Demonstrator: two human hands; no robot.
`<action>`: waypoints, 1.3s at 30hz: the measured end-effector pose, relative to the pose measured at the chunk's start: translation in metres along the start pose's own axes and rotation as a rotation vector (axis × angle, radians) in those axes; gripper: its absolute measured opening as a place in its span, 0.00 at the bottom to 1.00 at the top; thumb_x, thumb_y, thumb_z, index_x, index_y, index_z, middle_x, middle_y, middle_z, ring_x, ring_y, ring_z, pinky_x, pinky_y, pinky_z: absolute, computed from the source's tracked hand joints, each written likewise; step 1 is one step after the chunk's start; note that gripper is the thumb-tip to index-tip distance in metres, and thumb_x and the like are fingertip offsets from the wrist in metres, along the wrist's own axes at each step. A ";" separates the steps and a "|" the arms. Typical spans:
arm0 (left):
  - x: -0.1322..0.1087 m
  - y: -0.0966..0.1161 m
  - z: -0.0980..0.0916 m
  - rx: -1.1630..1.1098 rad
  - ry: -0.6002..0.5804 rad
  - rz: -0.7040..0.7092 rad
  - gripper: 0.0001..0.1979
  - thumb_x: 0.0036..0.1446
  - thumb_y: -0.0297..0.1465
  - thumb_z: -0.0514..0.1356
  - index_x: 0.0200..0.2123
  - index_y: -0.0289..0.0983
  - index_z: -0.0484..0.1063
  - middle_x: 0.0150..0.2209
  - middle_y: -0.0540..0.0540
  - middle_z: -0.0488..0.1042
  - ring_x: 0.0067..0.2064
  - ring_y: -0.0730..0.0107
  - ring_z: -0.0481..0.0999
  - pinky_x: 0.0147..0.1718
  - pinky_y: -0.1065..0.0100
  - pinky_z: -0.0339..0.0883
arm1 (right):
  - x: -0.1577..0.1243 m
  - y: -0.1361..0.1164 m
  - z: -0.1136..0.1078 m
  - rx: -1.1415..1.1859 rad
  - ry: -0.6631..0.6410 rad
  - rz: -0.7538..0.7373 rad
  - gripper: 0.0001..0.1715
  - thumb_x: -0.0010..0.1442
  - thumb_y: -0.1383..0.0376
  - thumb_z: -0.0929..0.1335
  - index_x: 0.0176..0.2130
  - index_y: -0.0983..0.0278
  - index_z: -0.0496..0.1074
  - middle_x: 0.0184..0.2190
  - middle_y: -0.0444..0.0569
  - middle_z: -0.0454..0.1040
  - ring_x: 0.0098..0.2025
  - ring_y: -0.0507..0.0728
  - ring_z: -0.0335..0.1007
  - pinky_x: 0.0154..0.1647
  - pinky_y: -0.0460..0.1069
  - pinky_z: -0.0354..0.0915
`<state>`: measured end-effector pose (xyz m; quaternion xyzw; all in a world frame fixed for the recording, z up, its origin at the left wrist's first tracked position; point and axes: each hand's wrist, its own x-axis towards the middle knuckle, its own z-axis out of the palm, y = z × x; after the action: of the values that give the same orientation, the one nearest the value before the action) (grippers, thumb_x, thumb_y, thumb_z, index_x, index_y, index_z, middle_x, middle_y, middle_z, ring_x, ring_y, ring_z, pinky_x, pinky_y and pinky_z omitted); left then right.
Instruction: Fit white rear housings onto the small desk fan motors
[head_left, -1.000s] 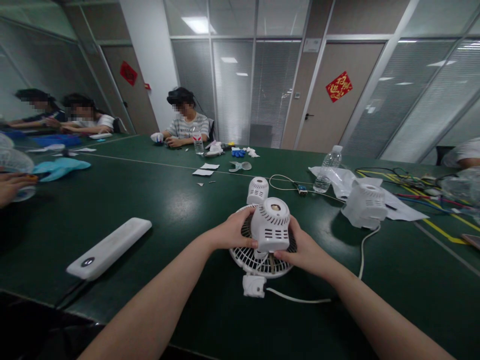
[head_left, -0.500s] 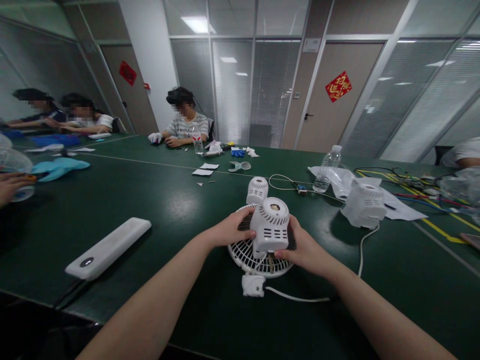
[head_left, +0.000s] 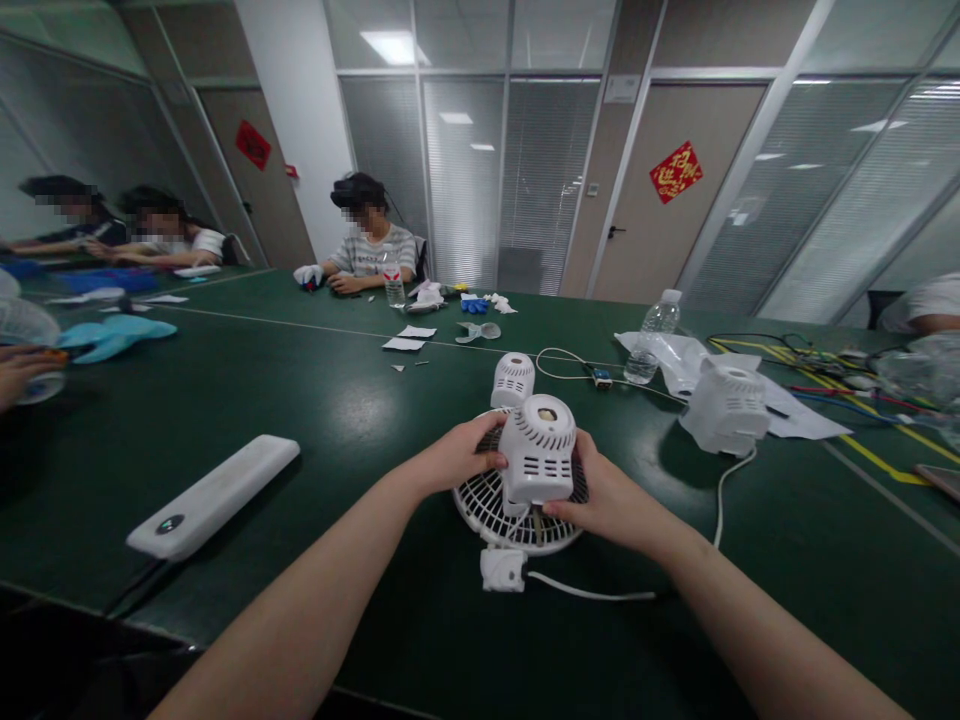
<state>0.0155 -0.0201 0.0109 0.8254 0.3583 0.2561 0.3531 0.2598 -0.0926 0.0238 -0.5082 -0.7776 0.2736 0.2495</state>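
Note:
Between my hands is a white vented fan motor housing, over a round white fan grille that lies flat on the green table. My left hand is closed on the housing's left side, its thumb against the lower edge. From the right, my right hand grips the same housing, thumb low at the front. A second white vented housing stands just behind the grille. In front of the grille rests a small white plastic part, with a white cable running right from near it.
A white power bank lies to the left. Right of my hands stand a plastic-wrapped white housing and a water bottle. Farther back are a clear fan blade and paper pieces. Co-workers sit at the table's far side and left.
Both hands keep the same hold on the housing. The whole view has shifted very slightly; nothing else has visibly moved.

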 end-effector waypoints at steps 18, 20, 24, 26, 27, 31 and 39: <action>-0.011 0.005 0.001 -0.055 -0.025 0.092 0.59 0.41 0.40 0.70 0.67 0.44 0.34 0.69 0.39 0.43 0.67 0.44 0.47 0.63 0.43 0.43 | 0.001 0.014 -0.006 0.157 -0.104 -0.077 0.63 0.48 0.63 0.76 0.67 0.55 0.36 0.63 0.53 0.57 0.64 0.64 0.54 0.64 0.65 0.51; -0.012 0.009 0.004 -0.018 -0.036 0.098 0.64 0.37 0.42 0.72 0.67 0.44 0.31 0.69 0.38 0.40 0.68 0.42 0.45 0.63 0.41 0.41 | 0.002 0.015 -0.004 0.134 -0.081 -0.082 0.62 0.47 0.64 0.76 0.67 0.55 0.38 0.63 0.52 0.57 0.63 0.64 0.54 0.64 0.65 0.52; -0.013 0.015 0.006 0.031 -0.034 0.128 0.65 0.37 0.43 0.71 0.67 0.43 0.29 0.69 0.37 0.41 0.67 0.42 0.45 0.63 0.42 0.41 | 0.003 0.016 0.000 0.073 -0.019 -0.087 0.61 0.45 0.62 0.77 0.66 0.55 0.42 0.63 0.52 0.57 0.63 0.65 0.54 0.64 0.64 0.52; -0.013 0.013 0.004 0.021 -0.042 0.122 0.64 0.38 0.42 0.71 0.67 0.44 0.28 0.69 0.37 0.41 0.67 0.41 0.44 0.63 0.42 0.41 | 0.005 0.016 0.004 0.044 0.006 -0.089 0.61 0.45 0.62 0.77 0.66 0.56 0.43 0.63 0.52 0.57 0.63 0.65 0.54 0.64 0.64 0.51; -0.012 0.012 0.003 0.009 -0.046 0.117 0.64 0.38 0.41 0.71 0.67 0.44 0.27 0.69 0.38 0.40 0.67 0.41 0.44 0.63 0.41 0.41 | 0.005 0.015 0.006 0.033 0.018 -0.090 0.61 0.45 0.62 0.77 0.66 0.57 0.43 0.63 0.52 0.57 0.63 0.65 0.54 0.64 0.64 0.51; -0.011 0.005 -0.001 -0.063 -0.077 0.092 0.64 0.39 0.40 0.71 0.66 0.46 0.25 0.69 0.39 0.39 0.68 0.40 0.43 0.63 0.39 0.39 | 0.007 0.016 0.014 -0.002 0.067 -0.090 0.59 0.46 0.61 0.77 0.66 0.58 0.45 0.63 0.53 0.56 0.64 0.65 0.52 0.65 0.64 0.50; -0.011 0.004 -0.005 -0.075 -0.146 0.037 0.57 0.40 0.40 0.69 0.67 0.44 0.36 0.67 0.39 0.45 0.67 0.41 0.47 0.62 0.38 0.40 | 0.006 0.021 0.016 -0.044 0.083 -0.093 0.58 0.46 0.58 0.76 0.66 0.58 0.45 0.64 0.55 0.55 0.64 0.66 0.52 0.64 0.66 0.49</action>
<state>0.0072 -0.0288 0.0154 0.8346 0.3066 0.2149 0.4041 0.2603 -0.0832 -0.0016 -0.4880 -0.7950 0.2231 0.2828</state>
